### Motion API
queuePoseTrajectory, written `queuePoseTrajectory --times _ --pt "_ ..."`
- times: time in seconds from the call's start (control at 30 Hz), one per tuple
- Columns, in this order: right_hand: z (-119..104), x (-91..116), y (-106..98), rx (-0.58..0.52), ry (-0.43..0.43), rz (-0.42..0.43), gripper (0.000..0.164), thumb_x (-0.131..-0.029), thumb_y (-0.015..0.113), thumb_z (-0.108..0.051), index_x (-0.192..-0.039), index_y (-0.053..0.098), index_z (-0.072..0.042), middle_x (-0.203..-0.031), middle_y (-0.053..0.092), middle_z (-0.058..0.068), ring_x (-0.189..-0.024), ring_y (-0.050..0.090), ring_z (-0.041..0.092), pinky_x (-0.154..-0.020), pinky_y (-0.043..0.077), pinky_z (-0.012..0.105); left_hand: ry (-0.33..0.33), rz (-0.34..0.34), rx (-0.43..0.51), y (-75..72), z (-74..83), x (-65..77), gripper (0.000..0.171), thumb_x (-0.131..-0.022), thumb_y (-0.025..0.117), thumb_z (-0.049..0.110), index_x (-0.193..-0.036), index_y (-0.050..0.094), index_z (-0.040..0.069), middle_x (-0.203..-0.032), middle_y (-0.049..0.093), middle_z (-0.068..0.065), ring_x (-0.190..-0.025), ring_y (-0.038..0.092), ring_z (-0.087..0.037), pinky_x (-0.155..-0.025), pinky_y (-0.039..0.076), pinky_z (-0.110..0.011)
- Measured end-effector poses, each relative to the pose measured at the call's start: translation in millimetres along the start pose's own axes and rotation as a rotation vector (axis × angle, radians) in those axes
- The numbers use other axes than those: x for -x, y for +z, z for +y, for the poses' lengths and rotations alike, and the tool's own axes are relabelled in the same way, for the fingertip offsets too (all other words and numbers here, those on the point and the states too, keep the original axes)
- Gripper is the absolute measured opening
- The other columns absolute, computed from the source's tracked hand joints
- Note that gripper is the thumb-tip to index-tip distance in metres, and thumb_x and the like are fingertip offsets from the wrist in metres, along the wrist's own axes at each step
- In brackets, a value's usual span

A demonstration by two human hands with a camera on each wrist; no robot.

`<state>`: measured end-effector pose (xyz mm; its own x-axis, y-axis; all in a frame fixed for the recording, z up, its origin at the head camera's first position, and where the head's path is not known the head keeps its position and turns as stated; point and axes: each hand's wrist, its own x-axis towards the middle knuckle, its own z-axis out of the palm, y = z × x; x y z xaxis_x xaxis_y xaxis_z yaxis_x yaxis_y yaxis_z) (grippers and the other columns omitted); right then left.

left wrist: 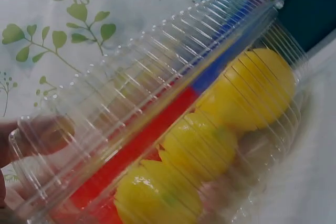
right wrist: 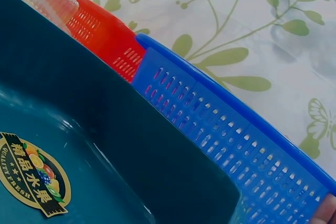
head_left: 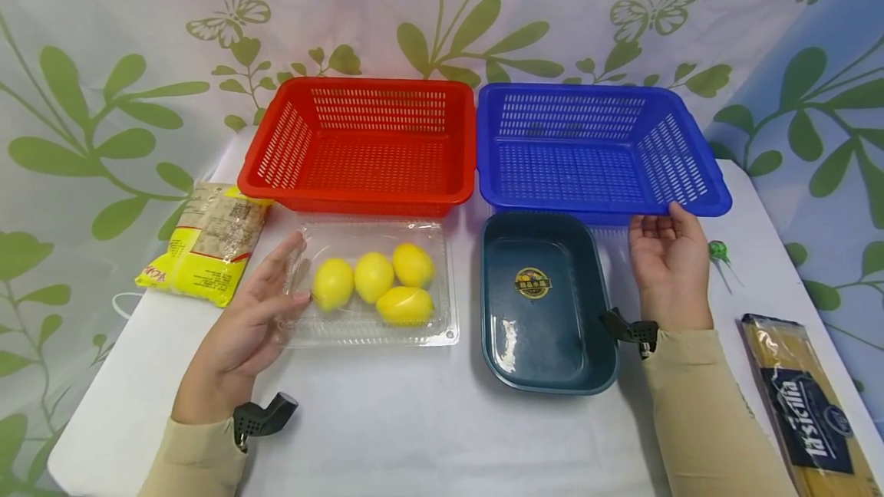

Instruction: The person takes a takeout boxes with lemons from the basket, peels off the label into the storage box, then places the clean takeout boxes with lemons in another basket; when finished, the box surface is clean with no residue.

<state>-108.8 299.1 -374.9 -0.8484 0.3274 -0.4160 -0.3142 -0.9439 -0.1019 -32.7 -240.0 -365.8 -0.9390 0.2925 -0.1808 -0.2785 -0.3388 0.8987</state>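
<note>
A clear plastic box (head_left: 442, 328) with ridged sides lies front left of centre, several yellow lemons (head_left: 374, 277) inside. My left hand (head_left: 245, 320) holds its left end, thumb over the near part and fingers toward the far corner. In the left wrist view, a finger shows through the clear plastic (left wrist: 131, 72). Behind the dark teal basin stands a blue slotted basket (head_left: 566, 167). My right hand (head_left: 670, 271), palm up, grips that basket's near rim toward its right corner. The teal basin (head_left: 545, 351), with a round fruit label on its floor, sits just left of this hand.
A red slotted basket (head_left: 373, 205) stands beside the blue one, behind the lemon box. Far left lies a yellow packet (head_left: 207, 244). On the right are a green ball on thin sticks (head_left: 718, 250) and a pasta packet (head_left: 808, 405). Leaf-patterned cloth (head_left: 587, 6) rises behind the baskets.
</note>
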Motion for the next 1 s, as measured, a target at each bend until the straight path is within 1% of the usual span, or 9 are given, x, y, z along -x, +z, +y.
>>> queuePoseTrajectory --times 0.07,0.23,0.37,0.47,0.5,0.67,0.87,0.97,1.0 --pt "-1 0 0 0.003 0.001 0.001 0.049 -0.097 0.069 0.007 -0.138 0.053 -0.014 -0.128 0.061 0.006 -0.113 0.062 0.022 -0.1 0.052 0.037 -0.006 0.005 -0.026 3.3 3.2 3.6 0.081 -0.103 0.054 -0.01 -0.17 0.025 0.027 -0.175 0.004 0.008 -0.159 -0.005 -0.025 -0.114 0.036 -0.023" --pt "-2 1 -2 0.01 0.006 0.001 0.045 -0.099 0.067 0.004 -0.138 0.052 -0.014 -0.127 0.061 0.006 -0.112 0.061 0.022 -0.099 0.051 0.036 0.002 -0.026 -0.066 10.1 11.5 14.5 0.082 -0.104 0.053 -0.01 -0.17 0.024 0.029 -0.175 0.005 0.008 -0.159 -0.004 -0.027 -0.114 0.036 -0.028" --pt "-2 2 -2 0.007 0.003 -0.013 0.046 -0.099 0.067 0.005 -0.138 0.051 -0.014 -0.128 0.061 0.007 -0.111 0.061 0.022 -0.1 0.051 0.036 0.043 -0.085 -0.048 16.5 19.6 20.0 0.084 -0.102 0.048 -0.015 -0.17 0.024 0.028 -0.175 0.004 0.008 -0.158 0.0 -0.03 -0.094 0.052 -0.019" --pt "-2 2 -2 0.005 0.003 -0.018 0.048 -0.098 0.068 0.005 -0.139 0.051 -0.014 -0.129 0.06 0.006 -0.113 0.061 0.022 -0.102 0.05 0.036 0.054 -0.114 -0.02 20.5 25.7 21.3 0.084 -0.102 0.045 -0.016 -0.17 0.023 0.028 -0.174 0.003 0.01 -0.158 0.003 -0.028 -0.067 0.051 -0.014" --pt "-2 2 -2 0.005 0.002 -0.016 0.049 -0.097 0.069 0.005 -0.139 0.051 -0.014 -0.129 0.06 0.006 -0.113 0.061 0.022 -0.102 0.05 0.036 0.053 -0.122 -0.008 21.5 27.4 21.3 0.084 -0.102 0.044 -0.017 -0.17 0.022 0.028 -0.174 0.002 0.01 -0.158 0.003 -0.027 -0.074 0.053 -0.015" --pt "-1 1 -2 0.008 0.004 -0.001 0.051 -0.096 0.07 0.006 -0.139 0.052 -0.014 -0.129 0.061 0.006 -0.113 0.061 0.022 -0.102 0.05 0.036 0.031 -0.113 0.058 25.2 34.6 21.3 0.084 -0.103 0.042 -0.016 -0.17 0.022 0.029 -0.174 0.001 0.01 -0.159 0.002 -0.028 -0.075 0.054 -0.017" --pt "0 0 -1 0.006 0.004 -0.007 0.049 -0.097 0.07 0.005 -0.139 0.053 -0.014 -0.129 0.061 0.007 -0.113 0.062 0.023 -0.105 0.049 0.036 0.06 -0.159 0.081 34.2 46.9 19.9 0.082 -0.104 0.039 -0.016 -0.17 0.021 0.031 -0.175 0.0 0.011 -0.16 -0.001 -0.028 -0.057 0.049 -0.016" --pt "0 0 0 0.007 0.005 -0.003 0.048 -0.098 0.069 0.005 -0.139 0.053 -0.014 -0.129 0.061 0.006 -0.112 0.062 0.022 -0.105 0.049 0.036 0.092 -0.196 0.084 42.4 57.1 16.2 0.08 -0.105 0.038 -0.015 -0.17 0.021 0.029 -0.175 0.003 0.007 -0.159 0.008 -0.028 -0.057 0.048 -0.016" --pt "0 0 1 0.006 0.006 -0.002 0.048 -0.098 0.069 0.005 -0.139 0.053 -0.014 -0.129 0.061 0.006 -0.112 0.062 0.022 -0.105 0.049 0.036 0.1 -0.205 0.089 46.1 60.9 14.2 0.079 -0.105 0.038 -0.014 -0.17 0.022 0.029 -0.175 0.005 0.007 -0.157 0.019 -0.028 -0.057 0.048 -0.016"
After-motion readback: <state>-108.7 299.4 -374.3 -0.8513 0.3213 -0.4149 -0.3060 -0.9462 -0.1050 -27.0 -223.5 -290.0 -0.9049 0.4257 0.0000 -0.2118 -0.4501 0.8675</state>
